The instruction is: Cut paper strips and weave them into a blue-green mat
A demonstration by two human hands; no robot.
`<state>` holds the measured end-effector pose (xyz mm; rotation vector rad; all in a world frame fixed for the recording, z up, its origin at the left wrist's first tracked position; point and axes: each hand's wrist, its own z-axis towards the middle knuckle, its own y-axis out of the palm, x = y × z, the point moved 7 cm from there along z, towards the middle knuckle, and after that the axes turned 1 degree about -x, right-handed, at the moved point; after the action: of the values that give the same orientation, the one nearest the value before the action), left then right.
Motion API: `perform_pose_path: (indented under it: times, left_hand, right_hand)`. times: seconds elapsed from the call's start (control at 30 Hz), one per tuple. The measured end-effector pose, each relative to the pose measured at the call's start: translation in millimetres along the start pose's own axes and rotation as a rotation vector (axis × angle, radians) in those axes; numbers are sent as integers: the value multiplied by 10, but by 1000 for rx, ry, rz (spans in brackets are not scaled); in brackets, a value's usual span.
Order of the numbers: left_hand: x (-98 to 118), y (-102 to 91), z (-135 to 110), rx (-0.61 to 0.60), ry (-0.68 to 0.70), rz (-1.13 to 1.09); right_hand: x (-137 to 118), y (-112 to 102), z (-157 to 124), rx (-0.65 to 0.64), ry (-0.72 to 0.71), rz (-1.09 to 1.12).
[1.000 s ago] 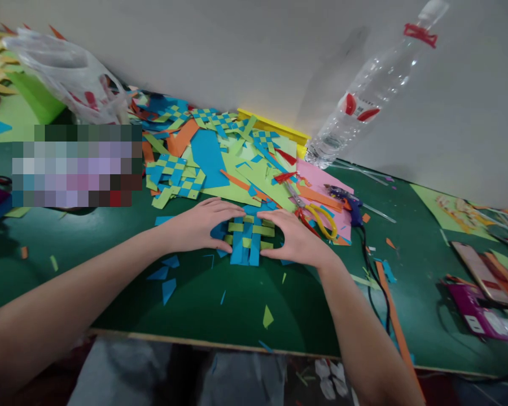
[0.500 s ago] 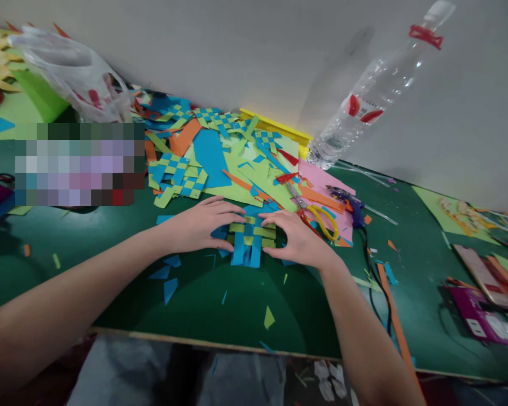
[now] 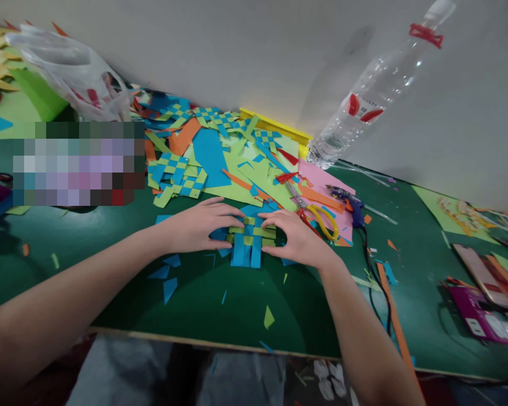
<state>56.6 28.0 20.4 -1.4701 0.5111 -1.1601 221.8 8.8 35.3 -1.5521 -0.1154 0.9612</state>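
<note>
A woven piece of blue and green paper strips [image 3: 249, 231] lies on the green table in front of me, its blue strip ends pointing toward me. From the left, my left hand [image 3: 198, 225] curves in, with fingertips and thumb on the piece's left strips. My right hand [image 3: 298, 237] mirrors it, thumb and fingers curled at the right-hand strips. Both hands grip the weave by its sides, and the fingers cover part of its edges. Just beyond my right hand lie scissors [image 3: 322, 221] with yellow handles.
Finished woven pieces [image 3: 175, 175] and paper scraps pile up behind. A clear plastic bottle [image 3: 368, 101] stands at the wall, near a blue glue gun [image 3: 353, 206] with a black cord. Further right are a phone [image 3: 482, 273] and a purple box [image 3: 469, 310]. A plastic bag [image 3: 68, 67] sits back left.
The left fingers and thumb have shifted very slightly on the weave, and the blue strip ends at the front lie closer together. Otherwise the scene is the same.
</note>
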Motion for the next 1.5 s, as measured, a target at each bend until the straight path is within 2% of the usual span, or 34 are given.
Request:
perform_pose_path:
  times: [0.8,1.07,1.27,1.5]
  left_hand:
    - [-39,-7,-9,10,-10,5]
    - [-93,-109,-10,88,-35,78]
    - [-110,-90,-14,112,-78,86]
    - [-123,-41,-9,86,-74,88]
  right_hand:
    - [-2,7,2,1,-19,-34]
    - [15,-74,-7,106,24,-29]
    - [55,-28,-3,88,20,-47]
    - [86,-20,2,89,41,-49]
